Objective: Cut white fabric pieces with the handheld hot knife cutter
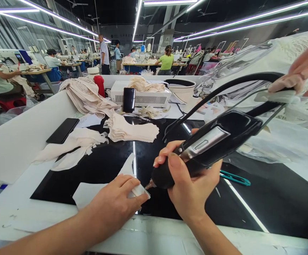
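My right hand [193, 184] is wrapped around a black corded handheld tool [209, 141] with a silver lever on its side. Its pointed metal tip aims down-left, close to the edge of a small white fabric piece [139, 190]; whether they touch is unclear. My left hand [120, 193] grips that piece between thumb and fingers, just over the black glossy board [103, 177]. Under the left hand lies a flat white sheet [86, 193]. A stack of cream fabric pieces [132, 131] rests further back on the board.
Loose cream pieces [82, 140] and a dark phone [63, 130] lie at left. Behind stand another phone [129, 100], a white vented box [143, 95] and a red container [99, 86]. Teal thread snips [235, 177] lie at right. The tool's black cable [223, 83] arches right. People sit at sewing machines beyond.
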Motion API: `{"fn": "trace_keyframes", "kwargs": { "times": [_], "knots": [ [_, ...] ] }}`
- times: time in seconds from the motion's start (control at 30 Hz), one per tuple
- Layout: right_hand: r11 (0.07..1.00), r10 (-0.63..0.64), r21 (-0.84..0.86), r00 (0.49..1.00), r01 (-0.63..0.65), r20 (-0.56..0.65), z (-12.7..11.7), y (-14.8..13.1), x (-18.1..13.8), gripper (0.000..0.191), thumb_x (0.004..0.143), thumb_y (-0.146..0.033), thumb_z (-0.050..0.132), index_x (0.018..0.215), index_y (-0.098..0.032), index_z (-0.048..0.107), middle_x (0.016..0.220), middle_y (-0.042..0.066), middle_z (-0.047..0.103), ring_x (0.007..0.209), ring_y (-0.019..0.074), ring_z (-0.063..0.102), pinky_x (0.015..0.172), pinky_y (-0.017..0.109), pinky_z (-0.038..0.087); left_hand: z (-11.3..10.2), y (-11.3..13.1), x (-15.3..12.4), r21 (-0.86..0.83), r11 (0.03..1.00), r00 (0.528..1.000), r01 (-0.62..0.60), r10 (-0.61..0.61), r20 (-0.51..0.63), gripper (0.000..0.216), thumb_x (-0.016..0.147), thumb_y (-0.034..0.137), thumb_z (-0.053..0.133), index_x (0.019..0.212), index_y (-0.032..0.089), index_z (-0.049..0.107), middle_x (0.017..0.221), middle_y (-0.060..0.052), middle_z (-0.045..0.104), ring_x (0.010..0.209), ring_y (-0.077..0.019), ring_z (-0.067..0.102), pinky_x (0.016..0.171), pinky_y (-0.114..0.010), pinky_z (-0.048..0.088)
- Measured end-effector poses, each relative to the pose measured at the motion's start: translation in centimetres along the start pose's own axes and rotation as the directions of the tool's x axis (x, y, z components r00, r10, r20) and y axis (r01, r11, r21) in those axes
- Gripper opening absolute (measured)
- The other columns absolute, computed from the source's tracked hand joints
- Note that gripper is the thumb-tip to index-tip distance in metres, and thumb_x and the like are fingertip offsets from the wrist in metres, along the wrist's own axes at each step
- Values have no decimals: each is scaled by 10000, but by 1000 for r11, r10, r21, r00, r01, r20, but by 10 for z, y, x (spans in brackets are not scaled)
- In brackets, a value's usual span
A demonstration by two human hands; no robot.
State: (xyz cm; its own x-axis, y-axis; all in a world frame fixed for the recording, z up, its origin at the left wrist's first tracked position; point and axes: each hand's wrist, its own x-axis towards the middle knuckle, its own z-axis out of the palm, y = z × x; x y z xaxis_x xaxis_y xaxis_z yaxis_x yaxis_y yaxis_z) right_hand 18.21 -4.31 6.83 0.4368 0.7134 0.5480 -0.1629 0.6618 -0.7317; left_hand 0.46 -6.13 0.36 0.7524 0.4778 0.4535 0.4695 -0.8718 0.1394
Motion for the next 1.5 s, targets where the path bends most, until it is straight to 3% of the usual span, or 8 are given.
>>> {"fn": "trace_keyframes", "kwargs": {
  "times": [0.27, 0.73, 0.9, 1.03, 1.3, 1.5],
  "knots": [
    [1000, 14, -24, 1000, -14, -4, 4, 1, -2, 394, 814, -128, 810, 1045, -307, 545, 788, -117, 750, 491, 99, 658, 494, 244, 605, 0, 1, 2, 7, 999, 999, 35, -35, -6, 300, 1008, 139, 675, 1292, 224, 723, 1225, -147, 688, 1107, -302, 686, 938, -459, 667],
    [999, 18, -43, 1000, -18, -4, 11, 11, 2, 370, 821, -229, 846, 1024, -295, 544, 790, -107, 723, 517, 105, 664, 480, 240, 597, 0, 3, 0, -12, 998, 998, 58, -58, -14, 261, 1037, 177, 672, 1284, 230, 738, 1260, -155, 683, 1154, -306, 684, 979, -490, 661],
    [998, 49, -29, 999, -49, -1, 8, 3, -1, 427, 815, -208, 853, 1092, -308, 542, 784, -110, 737, 509, 113, 660, 485, 254, 596, -8, 11, -3, -11, 996, 994, 90, -89, 68, 349, 1023, 246, 729, 1364, 194, 679, 1345, -172, 681, 1245, -328, 683, 1031, -500, 648],
    [999, 36, -28, 999, -36, 7, 6, 0, -4, 450, 809, -209, 871, 1095, -312, 539, 782, -105, 740, 501, 117, 653, 494, 272, 598, -16, 2, -5, -24, 994, 987, 108, -104, 121, 281, 1063, 245, 665, 1319, 128, 670, 1302, -158, 706, 1189, -284, 715, 1036, -437, 650],
    [998, 42, -37, 999, -43, -27, 8, 0, -4, 487, 787, -194, 861, 1131, -314, 539, 759, -114, 736, 507, 120, 661, 482, 263, 597, -17, -24, -7, 19, 999, 994, 41, -43, 105, 160, 1103, 238, 599, 1234, 163, 652, 1266, -115, 706, 1157, -255, 718, 1009, -396, 636],
    [999, 24, -36, 1000, -24, 9, 7, 0, -3, 441, 804, -204, 869, 1066, -315, 533, 779, -106, 739, 499, 116, 647, 471, 260, 584, -13, -23, -7, 123, 992, 994, -2, -12, 112, 157, 1099, 235, 589, 1239, 165, 608, 1188, -117, 711, 1081, -246, 731, 1033, -453, 608]
  ]
}}
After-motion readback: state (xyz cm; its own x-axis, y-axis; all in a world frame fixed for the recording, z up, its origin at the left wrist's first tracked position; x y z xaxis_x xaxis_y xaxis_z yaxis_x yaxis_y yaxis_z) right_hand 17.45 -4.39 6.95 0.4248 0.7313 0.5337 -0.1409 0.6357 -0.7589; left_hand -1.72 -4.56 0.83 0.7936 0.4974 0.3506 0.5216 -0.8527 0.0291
